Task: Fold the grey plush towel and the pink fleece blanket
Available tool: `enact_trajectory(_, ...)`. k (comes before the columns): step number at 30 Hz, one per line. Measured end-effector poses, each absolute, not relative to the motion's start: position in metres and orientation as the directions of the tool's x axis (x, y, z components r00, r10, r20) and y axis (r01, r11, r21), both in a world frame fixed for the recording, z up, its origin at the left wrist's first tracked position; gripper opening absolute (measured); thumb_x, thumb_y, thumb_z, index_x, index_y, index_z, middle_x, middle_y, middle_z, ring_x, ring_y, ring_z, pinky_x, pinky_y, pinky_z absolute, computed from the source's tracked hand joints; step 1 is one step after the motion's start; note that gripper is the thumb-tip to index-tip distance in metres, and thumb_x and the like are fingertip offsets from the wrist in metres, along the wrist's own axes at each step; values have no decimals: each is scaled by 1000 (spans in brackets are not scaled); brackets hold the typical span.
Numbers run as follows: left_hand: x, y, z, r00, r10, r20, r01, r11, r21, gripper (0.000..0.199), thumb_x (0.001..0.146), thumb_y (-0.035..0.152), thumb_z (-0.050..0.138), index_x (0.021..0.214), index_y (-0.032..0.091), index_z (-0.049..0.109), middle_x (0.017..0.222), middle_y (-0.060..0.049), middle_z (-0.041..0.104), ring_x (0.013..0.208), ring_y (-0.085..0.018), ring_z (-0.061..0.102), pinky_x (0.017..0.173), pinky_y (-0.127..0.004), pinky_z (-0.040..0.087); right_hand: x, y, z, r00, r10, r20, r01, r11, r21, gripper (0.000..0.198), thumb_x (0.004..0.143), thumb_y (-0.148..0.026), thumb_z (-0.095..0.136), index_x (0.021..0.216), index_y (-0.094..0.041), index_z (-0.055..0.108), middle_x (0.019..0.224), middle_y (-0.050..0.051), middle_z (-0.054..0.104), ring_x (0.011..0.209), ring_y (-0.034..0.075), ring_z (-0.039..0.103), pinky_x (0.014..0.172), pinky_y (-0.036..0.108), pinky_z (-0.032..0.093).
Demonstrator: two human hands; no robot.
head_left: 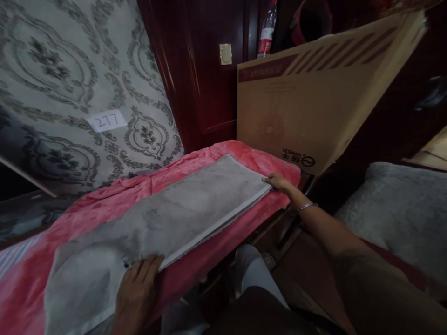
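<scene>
The fingers of the right hand (278, 181) pinched a corner of the folded grey cloth (195, 200) near the right end of the pink blanket (104, 202); those of the left hand (137, 291) lay over the cloth's near edge, whether gripping I could not tell. The cloth stretched lengthwise between the blanket's long edges. Beyond the blanket's far right corner stood a cardboard box (300, 107), a bottle (267, 35) behind its top.
</scene>
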State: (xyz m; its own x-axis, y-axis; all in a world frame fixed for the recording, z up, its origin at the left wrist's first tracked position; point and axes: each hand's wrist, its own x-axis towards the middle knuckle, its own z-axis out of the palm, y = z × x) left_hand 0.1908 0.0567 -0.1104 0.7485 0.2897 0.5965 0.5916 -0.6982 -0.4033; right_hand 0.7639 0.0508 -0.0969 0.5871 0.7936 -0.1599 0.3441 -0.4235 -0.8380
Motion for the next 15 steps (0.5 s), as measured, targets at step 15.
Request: enact_trajectory(15,184,56,-143,609,764,212,788,-555,-264,74,79,-3,44,138,38,63,134,-5,68,112,-22,66,96,-36,49,759,135,-59,536,836,-117,642,-494,-587,25,95,-36,65,98,-13,73,105,10,73,91,20,67,78,28,53)
